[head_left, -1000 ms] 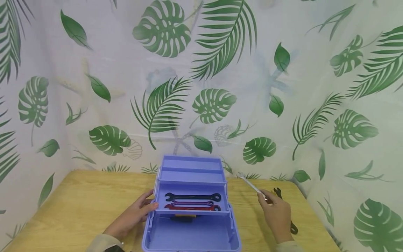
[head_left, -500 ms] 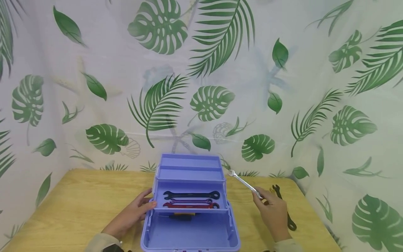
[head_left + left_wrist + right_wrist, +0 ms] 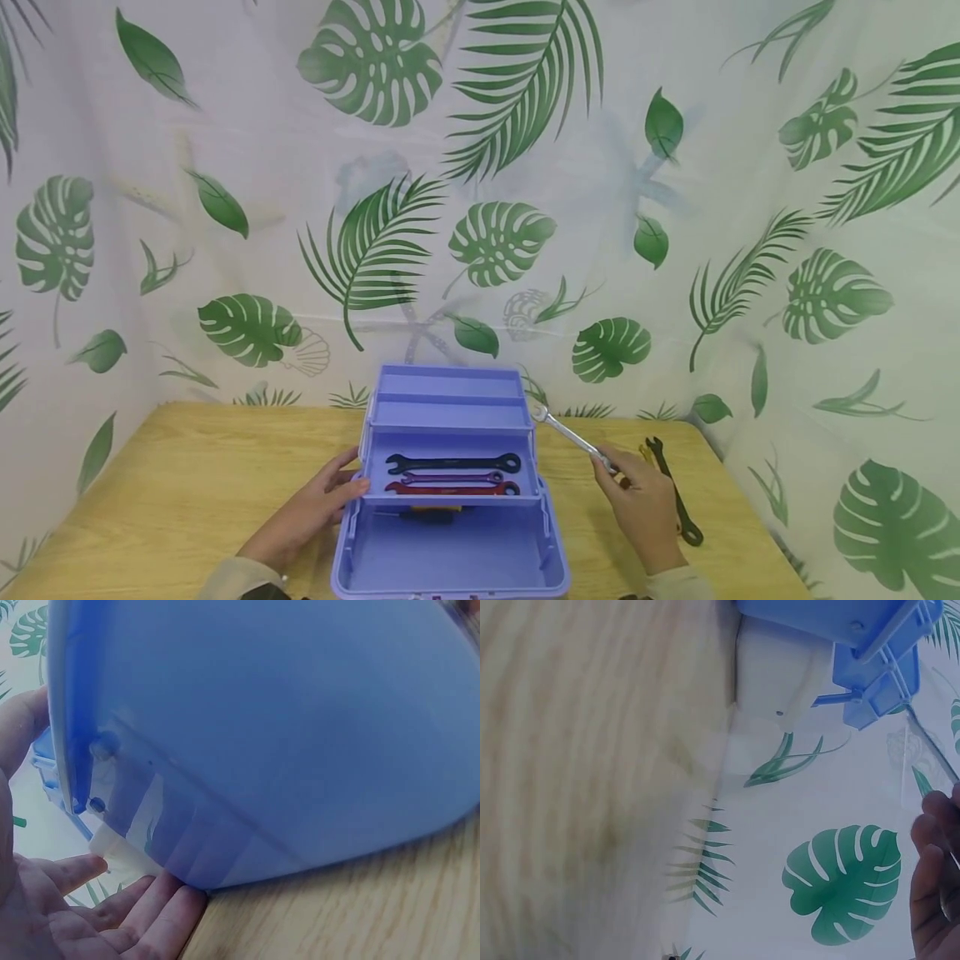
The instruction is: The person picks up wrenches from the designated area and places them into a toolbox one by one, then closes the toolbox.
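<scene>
A blue-purple toolbox (image 3: 450, 558) stands with its stepped trays raised. My left hand (image 3: 315, 507) rests on its left side, one digit over the edge of the lower tray; in the left wrist view, straight fingers (image 3: 161, 919) touch the box's side wall (image 3: 300, 735). My right hand (image 3: 643, 504) pinches a silver wrench (image 3: 570, 435) by its near end. The wrench's far jaw points up-left and overlaps the right edge of the upper tray. In the lower tray lie a black wrench (image 3: 453, 463), a purple wrench (image 3: 457, 478) and a red wrench (image 3: 450, 490).
Right of the right hand, a black wrench (image 3: 677, 496) lies on the wooden table (image 3: 225, 475), with a yellow item (image 3: 646, 452) partly hidden beside it. A black-and-yellow tool (image 3: 427, 516) lies in the toolbox's bottom. A leaf-patterned sheet (image 3: 420, 267) hangs behind.
My right hand has carried the silver wrench left, toward the toolbox's upper tray. The left hand stays at the toolbox's side. The head view has shifted slightly.
</scene>
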Demonstrator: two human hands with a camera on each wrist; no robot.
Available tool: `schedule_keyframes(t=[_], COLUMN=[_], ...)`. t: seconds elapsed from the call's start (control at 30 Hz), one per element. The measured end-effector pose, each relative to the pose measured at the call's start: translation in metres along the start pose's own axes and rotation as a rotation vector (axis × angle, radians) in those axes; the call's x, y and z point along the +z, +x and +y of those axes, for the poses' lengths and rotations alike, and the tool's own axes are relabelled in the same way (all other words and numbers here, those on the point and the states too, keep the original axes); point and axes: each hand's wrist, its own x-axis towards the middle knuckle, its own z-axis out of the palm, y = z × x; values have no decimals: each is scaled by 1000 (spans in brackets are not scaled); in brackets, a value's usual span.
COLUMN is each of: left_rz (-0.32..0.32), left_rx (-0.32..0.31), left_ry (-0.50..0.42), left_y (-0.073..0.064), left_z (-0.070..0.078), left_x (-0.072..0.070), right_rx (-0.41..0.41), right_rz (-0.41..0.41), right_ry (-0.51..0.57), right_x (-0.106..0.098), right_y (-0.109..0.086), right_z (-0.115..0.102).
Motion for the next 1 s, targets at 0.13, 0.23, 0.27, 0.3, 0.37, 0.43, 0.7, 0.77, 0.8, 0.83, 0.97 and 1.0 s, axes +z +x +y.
schedule_keyframes(t=[0.13,0.23,0.27,0.3,0.37,0.43,0.7,0.77,0.8,0.83,0.97,1.0], left_rz=[0,1,2,4,9,13,22,7,0,-15,-45,-46], left_rx=[5,6,5,6,4,6,-2,3,4,9,29,30], left_ry=[-1,-5,-6,-5,0,5,2,-9,-12,-18,-26,-26], left_y=[-2,-3,-3,-3,-4,-4,-5,-4,-4,-3,1,1], left_z=[1,1,1,1,1,1,-1,-2,-3,-3,-6,-6], left_x=[-1,-1,-1,-1,-1,-1,-4,-5,-5,-5,-5,-5], right_rx=[-45,-55,-54,-49,-44,-49,-111,-102,-100,-100,-138,-156], right_rz=[42,44,36,25,5,-10,-51,-84,-100,-114,-144,-147], right_ry=[21,45,55,69,90,111,183,201,209,213,225,230], right_x=[2,3,3,3,3,4,10,12,13,14,20,22], right_y=[0,0,0,0,1,1,0,-1,-2,-2,-2,-1], right_z=[1,-1,-2,-3,-6,-9,-16,-18,-20,-21,-29,-32])
